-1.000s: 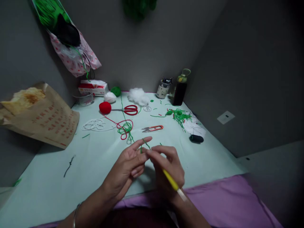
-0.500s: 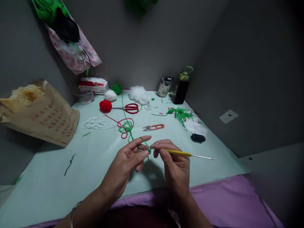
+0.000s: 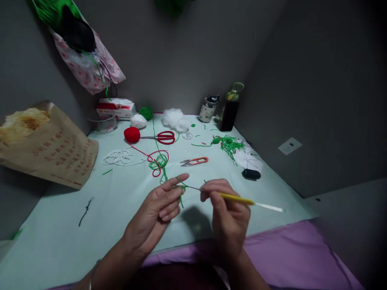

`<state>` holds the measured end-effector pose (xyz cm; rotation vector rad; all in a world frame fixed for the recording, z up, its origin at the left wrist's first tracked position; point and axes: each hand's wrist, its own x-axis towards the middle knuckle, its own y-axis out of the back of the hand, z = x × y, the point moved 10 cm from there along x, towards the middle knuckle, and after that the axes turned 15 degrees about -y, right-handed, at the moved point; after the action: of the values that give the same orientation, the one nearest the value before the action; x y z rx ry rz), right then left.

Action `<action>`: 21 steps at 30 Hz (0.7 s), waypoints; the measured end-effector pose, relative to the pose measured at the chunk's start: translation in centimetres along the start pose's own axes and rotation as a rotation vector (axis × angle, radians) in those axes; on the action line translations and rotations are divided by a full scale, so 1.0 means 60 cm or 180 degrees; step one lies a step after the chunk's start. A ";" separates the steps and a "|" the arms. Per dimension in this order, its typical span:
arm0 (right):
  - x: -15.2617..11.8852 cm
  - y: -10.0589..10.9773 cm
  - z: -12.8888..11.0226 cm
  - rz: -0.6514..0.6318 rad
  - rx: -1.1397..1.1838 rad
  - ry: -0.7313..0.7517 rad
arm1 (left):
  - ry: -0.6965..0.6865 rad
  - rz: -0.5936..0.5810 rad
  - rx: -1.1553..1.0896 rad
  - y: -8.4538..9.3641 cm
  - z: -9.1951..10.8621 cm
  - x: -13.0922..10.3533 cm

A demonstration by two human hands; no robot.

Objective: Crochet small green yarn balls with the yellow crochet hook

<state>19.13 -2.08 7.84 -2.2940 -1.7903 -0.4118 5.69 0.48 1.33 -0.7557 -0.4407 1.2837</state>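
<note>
With my left hand [image 3: 152, 209] I am pinching the green yarn [image 3: 182, 200] near the tip of my thumb, the other fingers curling loosely, and one strand is passing over my raised index finger. A short end is hanging below the pinch. My right hand [image 3: 230, 213] is gripping narrowly the double-ended crochet hook [image 3: 237, 198] by its yellow handle; one metal end is pointing to the yarn and seems to be touching it, while the other end is pointing away to the right. Whether a loop is sitting around the hook, I cannot tell, because it is too small.

For making this stitch well, I think the pinch should be staying close under the loop, so the work is not twisting. The index finger should be giving even tension: too tight, and the hook will be catching; too loose, and the loop will be slipping off. I should be turning the hook's throat toward the strand, taking the whole strand without splitting it.

Beyond my left hand, the green tangle [image 3: 159, 162] is lying together with the red yarn [image 3: 156, 173], so a hard pull could be making a knot. Drawing slack gently would be safer.
</note>
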 end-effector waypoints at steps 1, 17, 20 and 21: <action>0.006 -0.001 0.009 -0.0096 0.0295 -0.0252 | -0.0068 0.0001 0.0036 0.000 0.005 0.001; 0.014 -0.027 0.041 -0.0739 0.1008 -0.0937 | -0.0327 -0.0237 0.0715 -0.001 0.028 0.003; 0.008 -0.024 0.016 -0.0685 0.0480 -0.0577 | -0.0411 -0.0247 0.0903 0.004 0.032 0.003; 0.004 -0.025 0.004 -0.0683 0.0216 -0.0360 | -0.0459 -0.0262 0.0996 0.006 0.033 0.003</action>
<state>17.76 -1.42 7.70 -2.1269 -2.0809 -0.2540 4.13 1.17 2.41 -0.3803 -0.3710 1.2962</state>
